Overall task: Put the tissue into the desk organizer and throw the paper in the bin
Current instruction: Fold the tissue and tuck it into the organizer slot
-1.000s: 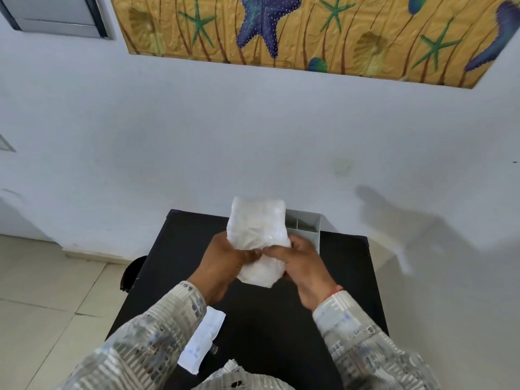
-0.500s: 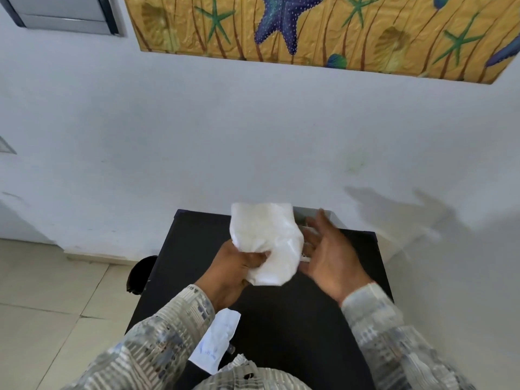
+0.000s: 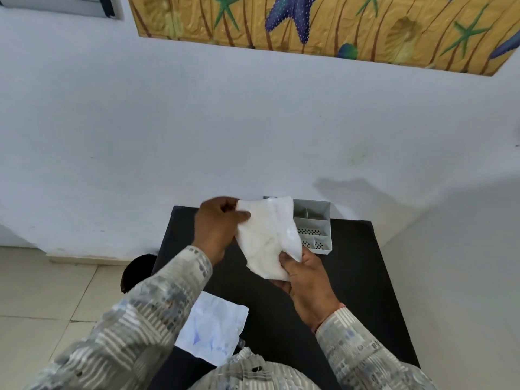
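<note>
- The left hand (image 3: 218,226) is closed on the upper left corner of the white tissue (image 3: 267,237), thumb and fingers pinching its edge.
- The right hand (image 3: 306,280) grips the lower right part of the same tissue, fingers curled under it and the thumb on top.
- The tissue is a soft, crumpled white bundle stretched between both hands and held in the air above the black worktop (image 3: 357,277).
- It hangs just in front of the grey desk organizer (image 3: 316,226) and covers that organizer's left side; none of it is inside a compartment.
- The organizer stands at the far edge of the worktop against the white wall (image 3: 225,122). Its visible compartments are divided by thin walls, and the nearer ones have perforated floors.
- A creased sheet of white paper (image 3: 213,330) with faint blue marks lies flat at the near left corner of the worktop, partly under the left sleeve (image 3: 146,319).
- A dark round bin (image 3: 138,271) stands on the tiled floor (image 3: 42,291) just left of the worktop, mostly hidden by it.
- A picture (image 3: 309,21) with starfish hangs on the wall above.
</note>
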